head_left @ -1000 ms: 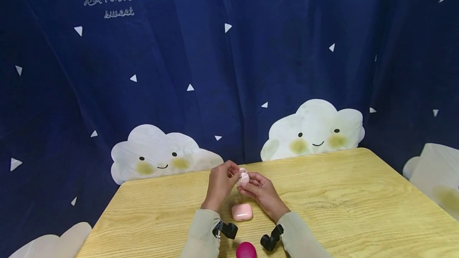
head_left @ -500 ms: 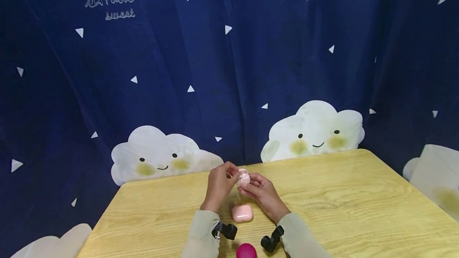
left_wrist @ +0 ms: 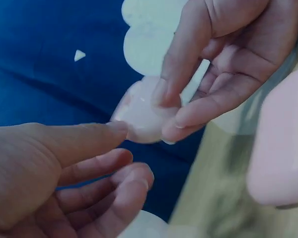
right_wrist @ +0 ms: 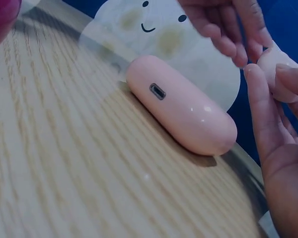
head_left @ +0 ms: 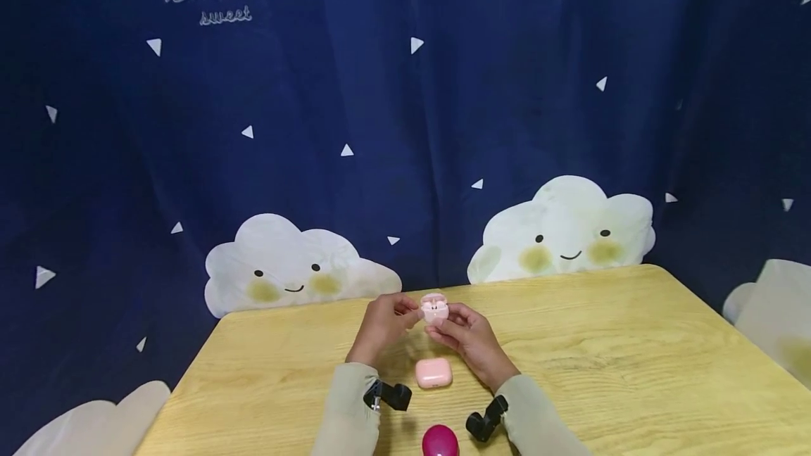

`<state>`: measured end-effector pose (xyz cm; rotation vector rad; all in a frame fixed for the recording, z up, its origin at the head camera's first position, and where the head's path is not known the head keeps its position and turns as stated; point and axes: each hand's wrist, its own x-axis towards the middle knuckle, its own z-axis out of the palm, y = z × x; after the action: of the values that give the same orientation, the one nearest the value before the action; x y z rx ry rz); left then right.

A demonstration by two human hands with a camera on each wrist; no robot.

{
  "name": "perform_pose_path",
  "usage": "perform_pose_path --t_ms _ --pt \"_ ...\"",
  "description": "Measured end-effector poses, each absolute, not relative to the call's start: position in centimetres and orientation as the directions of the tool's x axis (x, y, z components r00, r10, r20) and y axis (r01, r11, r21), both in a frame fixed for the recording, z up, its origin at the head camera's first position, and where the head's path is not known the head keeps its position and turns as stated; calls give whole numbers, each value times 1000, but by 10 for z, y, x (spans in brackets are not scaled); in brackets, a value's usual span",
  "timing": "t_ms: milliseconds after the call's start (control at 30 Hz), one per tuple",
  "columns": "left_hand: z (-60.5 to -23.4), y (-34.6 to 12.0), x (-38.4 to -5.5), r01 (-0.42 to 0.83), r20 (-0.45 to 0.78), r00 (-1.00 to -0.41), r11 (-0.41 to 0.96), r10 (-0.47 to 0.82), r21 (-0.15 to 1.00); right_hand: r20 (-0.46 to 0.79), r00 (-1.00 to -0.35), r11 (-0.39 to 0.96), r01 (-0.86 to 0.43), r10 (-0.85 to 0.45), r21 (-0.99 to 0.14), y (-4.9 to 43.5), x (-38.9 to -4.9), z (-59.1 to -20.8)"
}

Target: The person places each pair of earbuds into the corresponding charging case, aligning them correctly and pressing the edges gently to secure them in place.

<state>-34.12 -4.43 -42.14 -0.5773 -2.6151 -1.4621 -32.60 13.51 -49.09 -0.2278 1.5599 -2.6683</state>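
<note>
Above the far part of the table, my right hand (head_left: 475, 343) grips a small round pink earbud case (head_left: 434, 311) between thumb and fingers. Its lid (head_left: 434, 298) stands raised, and earbuds seem to sit inside, small in the head view. My left hand (head_left: 383, 326) is at the case's left side. In the left wrist view the left thumb (left_wrist: 97, 139) touches or nearly touches the case's edge, while the other fingers hang loosely curled below with nothing between them. A second, wider pink earbud case (head_left: 434, 373) lies closed on the table between my forearms.
A round magenta object (head_left: 440, 440) is at the near edge of the view. The wooden table (head_left: 621, 357) reaches back to a dark blue curtain (head_left: 437, 125) with cloud prints. Black wrist cameras (head_left: 486, 419) are strapped to both sleeves.
My left hand has drawn slightly left and its fingers have come off the inside of the case. The case now faces the head camera more squarely. The head view has shifted a little.
</note>
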Motion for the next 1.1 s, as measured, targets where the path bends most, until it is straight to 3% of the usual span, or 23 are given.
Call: perform_pose_path --t_ms 267,500,733,933,1100 --pt "-451 -40 -356 264 190 -924 196 330 944 131 -985 -413 -75 -108 -908 142 -332 -488" --pt "-469 -41 -360 173 175 -936 -34 306 984 115 -989 -337 -78 -91 -938 142 -335 -490" --pt "-488 -48 -360 121 147 -955 -114 258 986 112 -993 -357 -96 -25 -929 136 -333 -493" --pt "-499 -52 -356 64 97 -962 -136 256 989 70 -998 -283 -67 -2 -957 131 -329 -499" --pt "-499 -52 -356 78 112 -965 -150 235 986 100 -995 -283 -97 6 -954 130 -331 -498"
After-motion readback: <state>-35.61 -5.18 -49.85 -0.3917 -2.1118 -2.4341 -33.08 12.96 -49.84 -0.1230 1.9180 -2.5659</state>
